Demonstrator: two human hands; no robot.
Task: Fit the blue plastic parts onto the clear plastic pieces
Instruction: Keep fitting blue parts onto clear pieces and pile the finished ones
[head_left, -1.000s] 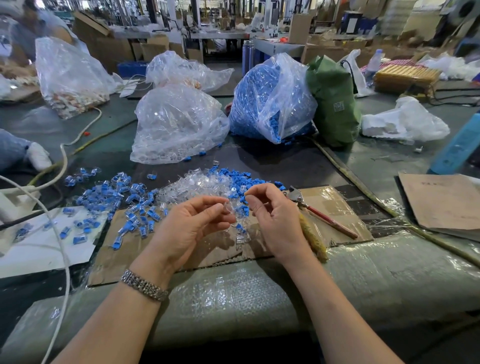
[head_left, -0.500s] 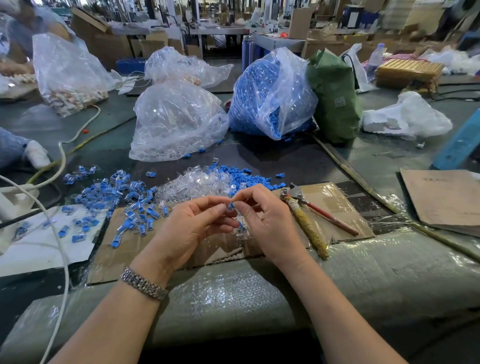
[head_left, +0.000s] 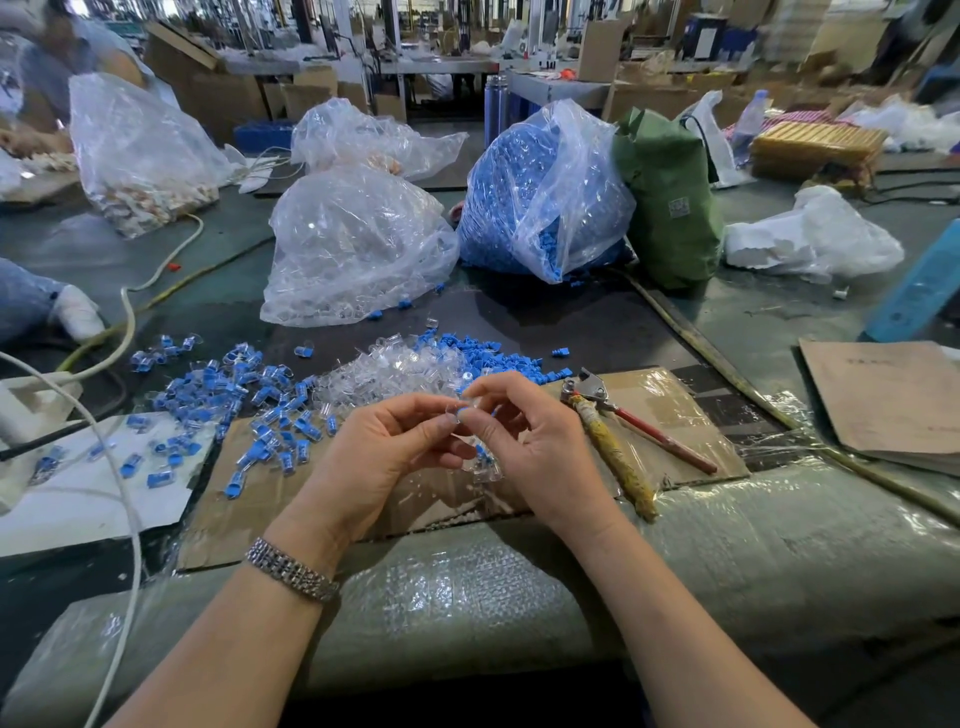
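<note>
My left hand (head_left: 387, 447) and my right hand (head_left: 530, 441) meet fingertip to fingertip above the cardboard mat. Between them sits a small clear plastic piece (head_left: 457, 413) with a blue part at its end; both hands pinch it. My right hand also keeps more blue and clear bits (head_left: 485, 460) in its palm. Behind the hands lies a heap of clear pieces (head_left: 395, 371). Loose blue parts (head_left: 498, 358) lie at its right. A spread of fitted blue-and-clear pieces (head_left: 234, 395) covers the left.
Pliers (head_left: 613, 436) with a taped handle and a red one lie right of my hands. Behind stand a bag of clear pieces (head_left: 358, 244), a bag of blue parts (head_left: 540, 192) and a green bag (head_left: 670, 197). White cables (head_left: 124, 332) cross the left. Another person's sleeve (head_left: 26, 301) shows at far left.
My hands have come together from slightly apart. The right fingers now press the blue part onto the clear piece that the left hand holds.
</note>
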